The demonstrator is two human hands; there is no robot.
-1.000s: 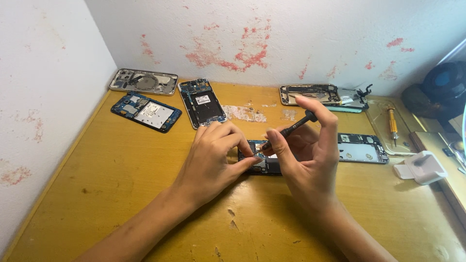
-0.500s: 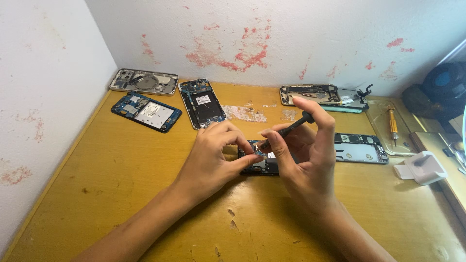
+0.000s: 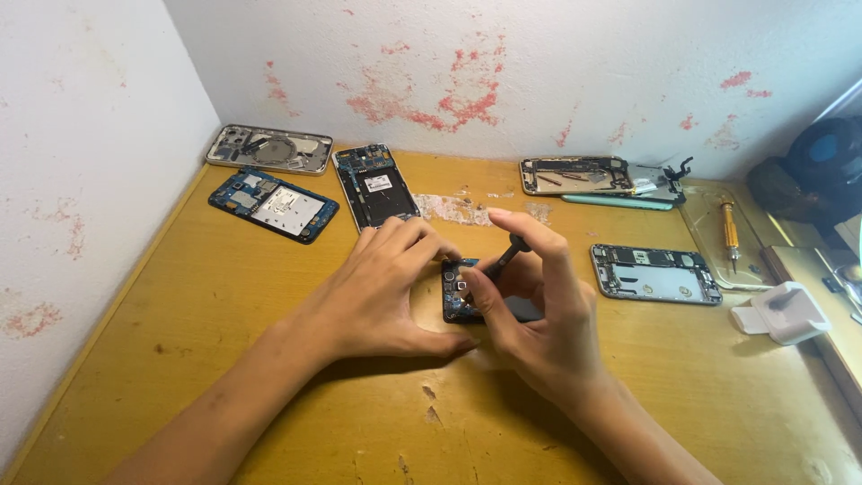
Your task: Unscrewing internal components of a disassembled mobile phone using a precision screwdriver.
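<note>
A small opened phone [image 3: 460, 296] with its circuit board showing lies on the yellow wooden table [image 3: 215, 296], mostly hidden by both hands. My left hand [image 3: 377, 292] rests over its left side, fingers curled on its top edge and thumb along its near edge. My right hand [image 3: 539, 314] pinches a thin black screwdriver [image 3: 505, 254] between thumb and fingers, with its tip down on the phone's board.
Three dismantled phones lie at the back left: a silver frame [image 3: 269, 149], a blue board [image 3: 274, 204] and a black one [image 3: 373, 184]. Another two sit at the right [image 3: 575, 175] [image 3: 655, 272]. An orange screwdriver [image 3: 730, 232] and a white block [image 3: 779, 312] are far right.
My right hand has dropped lower and tilted the screwdriver steeper onto the phone. My left hand has barely shifted.
</note>
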